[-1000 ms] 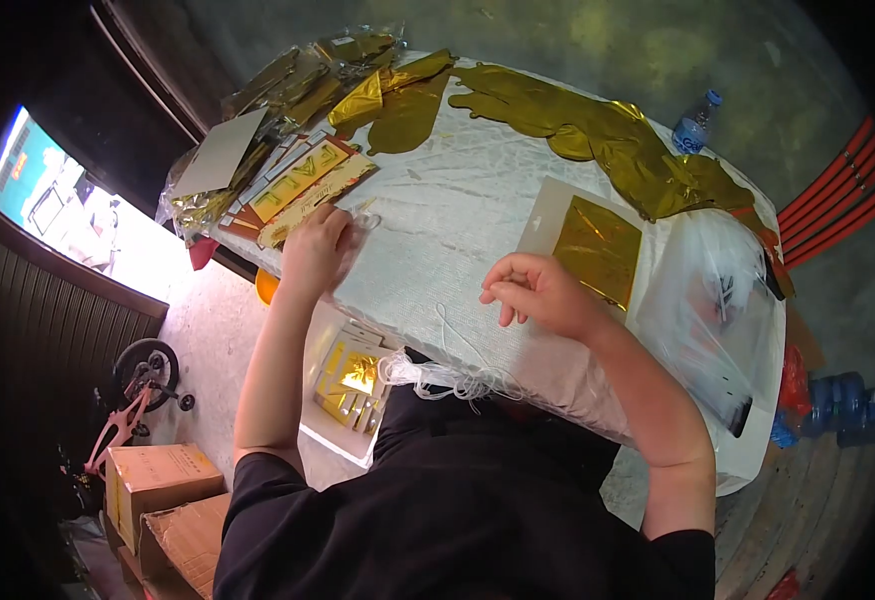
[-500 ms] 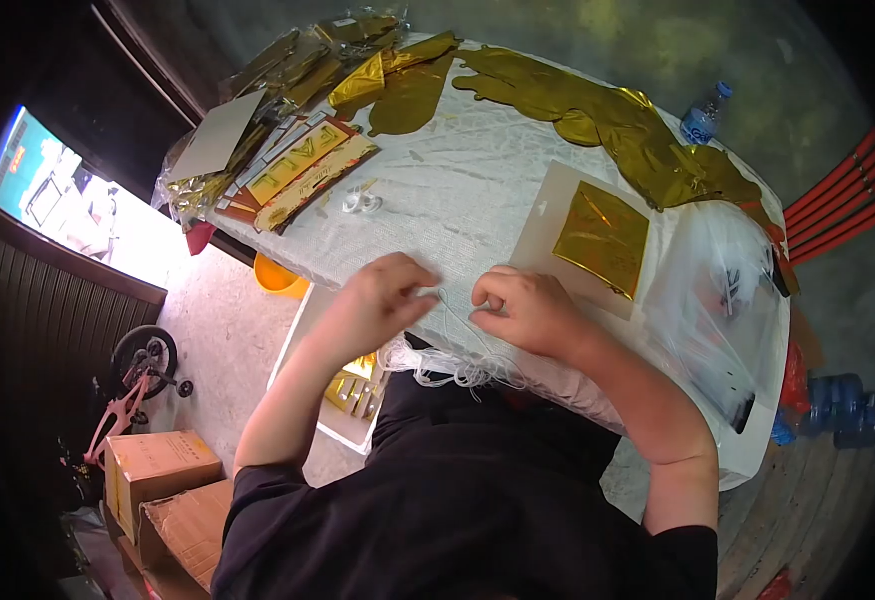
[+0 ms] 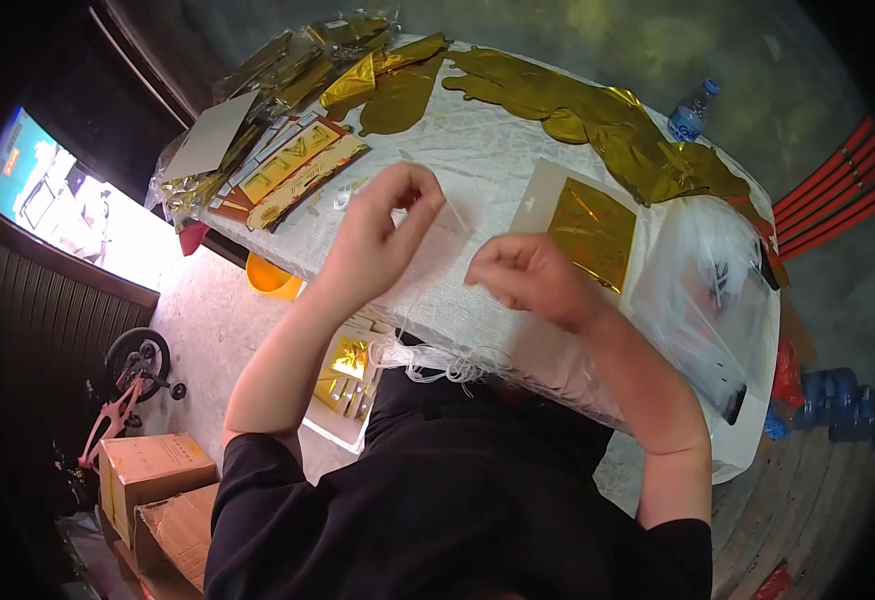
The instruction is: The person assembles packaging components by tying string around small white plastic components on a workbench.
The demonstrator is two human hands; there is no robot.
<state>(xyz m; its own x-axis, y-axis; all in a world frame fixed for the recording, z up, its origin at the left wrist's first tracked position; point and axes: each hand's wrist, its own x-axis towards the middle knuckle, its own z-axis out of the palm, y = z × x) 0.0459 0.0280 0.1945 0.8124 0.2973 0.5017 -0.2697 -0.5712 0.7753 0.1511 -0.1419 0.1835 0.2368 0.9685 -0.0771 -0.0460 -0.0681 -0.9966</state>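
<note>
My left hand (image 3: 378, 235) is raised over the white-covered table (image 3: 478, 170), its thumb and fingers pinching a thin white string (image 3: 455, 215). My right hand (image 3: 523, 275) is closed on the same string a little to the right, so the string runs between both hands. A bundle of loose white strings (image 3: 438, 362) hangs over the table's near edge below my hands. Just right of my right hand lies a gold foil sheet (image 3: 590, 232) on a pale card.
Gold foil balloons (image 3: 598, 125) lie across the far side. Packets of gold items (image 3: 293, 170) and a grey card (image 3: 210, 142) sit at the left end. A plastic bag (image 3: 708, 300) covers the right end. A water bottle (image 3: 691, 112), cardboard boxes (image 3: 148, 480) and a child's bike (image 3: 128, 385) stand around.
My left hand came from the packets at the left to the near edge, took a string with my right hand, and both have lifted it above the table.
</note>
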